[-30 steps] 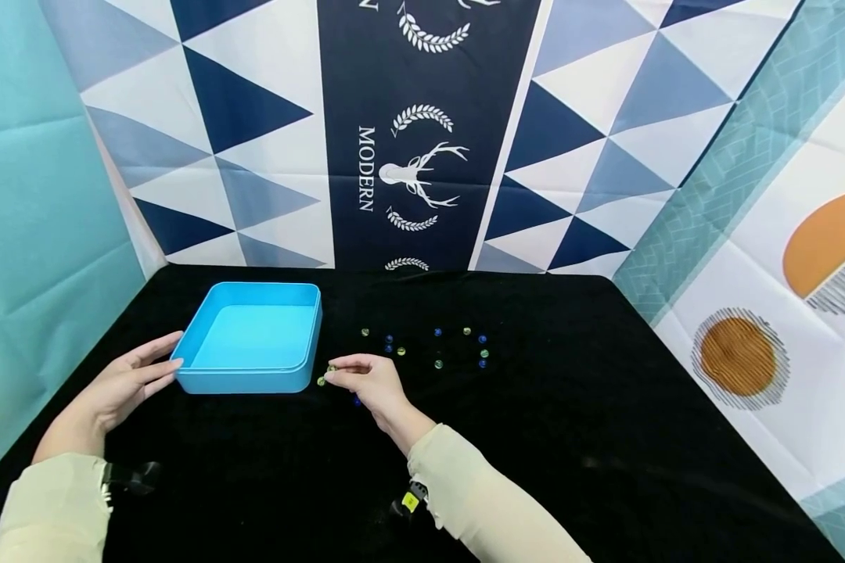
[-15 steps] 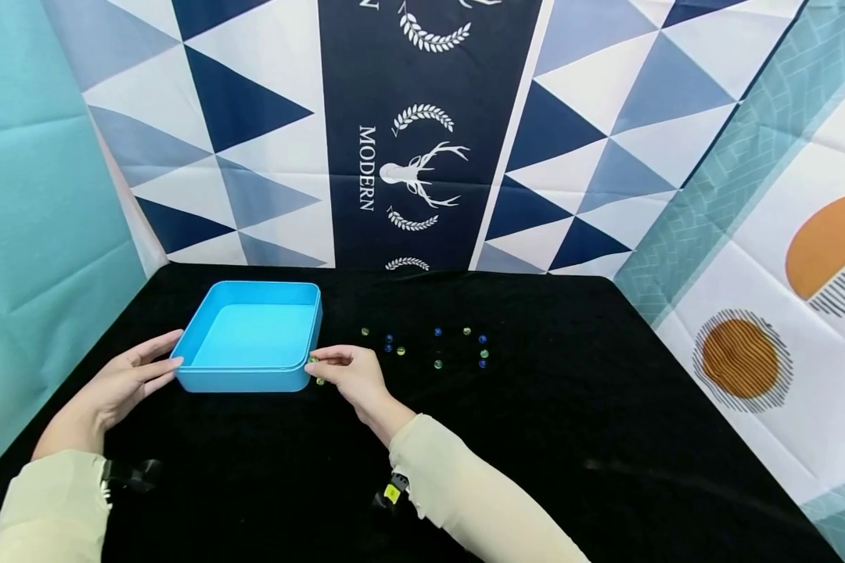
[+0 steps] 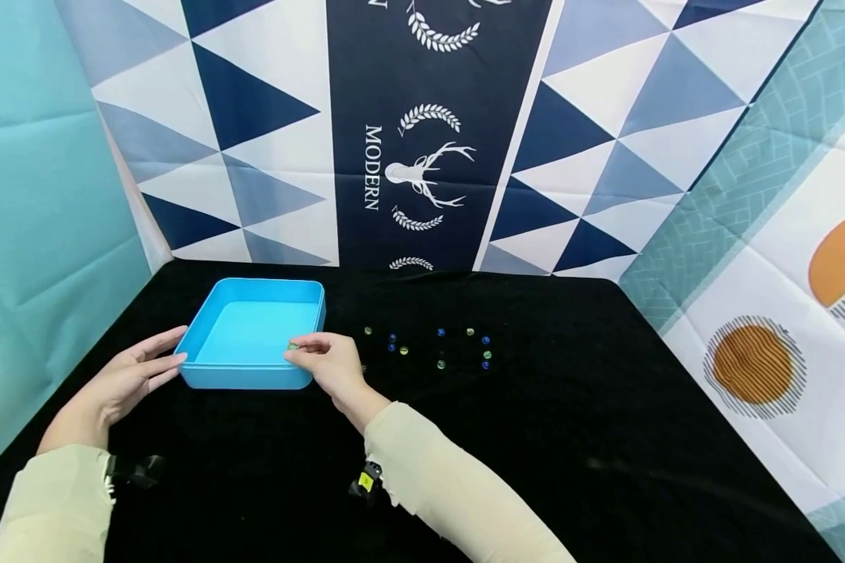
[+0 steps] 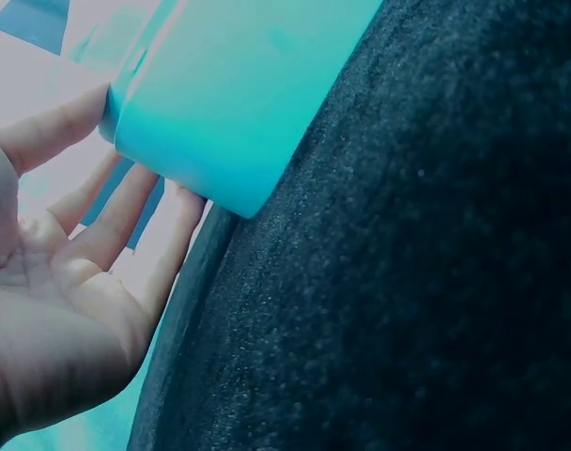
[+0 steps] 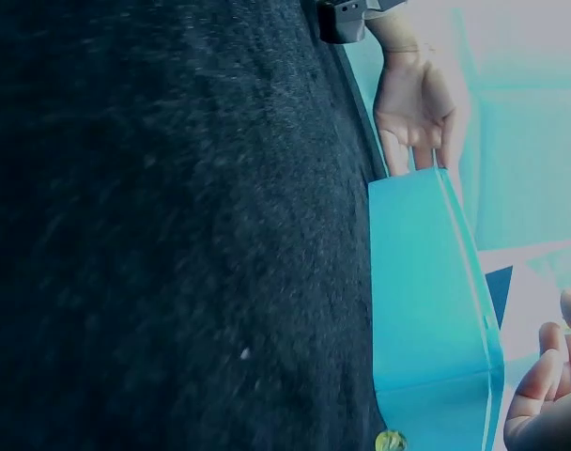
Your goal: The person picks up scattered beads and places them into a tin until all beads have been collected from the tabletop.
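A shallow blue tray [image 3: 204,344] stands on the black cloth at the left. My left hand [image 3: 156,356] rests with straight fingers against its near left corner, and the left wrist view shows the palm [image 4: 69,282] beside the tray wall [image 4: 239,94]. My right hand [image 3: 294,349] pinches a small green marble [image 3: 293,346] over the tray's front right rim. The right wrist view shows the tray wall [image 5: 426,310], my curled fingertips [image 5: 548,390] and a yellow-green marble [image 5: 391,440] on the cloth by the tray's corner.
Several small blue and green marbles [image 3: 440,363] lie scattered on the cloth right of the tray, out to about [image 3: 487,354]. Patterned fabric walls close in the table at the back and both sides.
My right hand has lifted a green marble off the cloth and carried it left, up over the tray's front right rim. The left hand has stayed at the tray's corner.
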Motion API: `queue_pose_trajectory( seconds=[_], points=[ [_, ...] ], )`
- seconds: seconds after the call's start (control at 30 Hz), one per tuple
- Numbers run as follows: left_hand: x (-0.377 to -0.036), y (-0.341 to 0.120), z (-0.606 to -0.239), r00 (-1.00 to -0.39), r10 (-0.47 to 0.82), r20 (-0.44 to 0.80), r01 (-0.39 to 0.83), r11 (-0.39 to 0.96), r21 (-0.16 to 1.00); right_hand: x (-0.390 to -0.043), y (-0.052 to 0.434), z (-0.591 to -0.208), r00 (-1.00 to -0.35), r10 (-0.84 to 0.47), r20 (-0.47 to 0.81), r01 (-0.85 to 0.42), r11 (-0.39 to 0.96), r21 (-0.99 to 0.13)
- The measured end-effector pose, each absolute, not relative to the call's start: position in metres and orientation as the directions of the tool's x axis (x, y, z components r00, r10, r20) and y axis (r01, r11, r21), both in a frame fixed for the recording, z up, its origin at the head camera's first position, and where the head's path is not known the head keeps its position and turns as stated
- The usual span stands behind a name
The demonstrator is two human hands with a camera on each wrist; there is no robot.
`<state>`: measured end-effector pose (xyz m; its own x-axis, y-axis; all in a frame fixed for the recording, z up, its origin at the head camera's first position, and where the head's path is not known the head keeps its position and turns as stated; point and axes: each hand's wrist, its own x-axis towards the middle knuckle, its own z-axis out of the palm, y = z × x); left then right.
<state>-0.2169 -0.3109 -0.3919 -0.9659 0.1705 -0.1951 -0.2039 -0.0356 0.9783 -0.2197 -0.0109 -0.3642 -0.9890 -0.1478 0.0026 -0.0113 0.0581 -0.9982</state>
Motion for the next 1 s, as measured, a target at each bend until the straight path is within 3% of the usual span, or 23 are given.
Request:
queue_pose_trajectory(
  seconds=[1.0],
  points=[
    [-0.219,-0.312,-0.396,-0.967,0.171,-0.188,-0.201,-0.06,0.978,-0.239,-0.026,-0.379,-0.997,-0.076,0.034,-0.041,0.103,-0.994]
  ],
)
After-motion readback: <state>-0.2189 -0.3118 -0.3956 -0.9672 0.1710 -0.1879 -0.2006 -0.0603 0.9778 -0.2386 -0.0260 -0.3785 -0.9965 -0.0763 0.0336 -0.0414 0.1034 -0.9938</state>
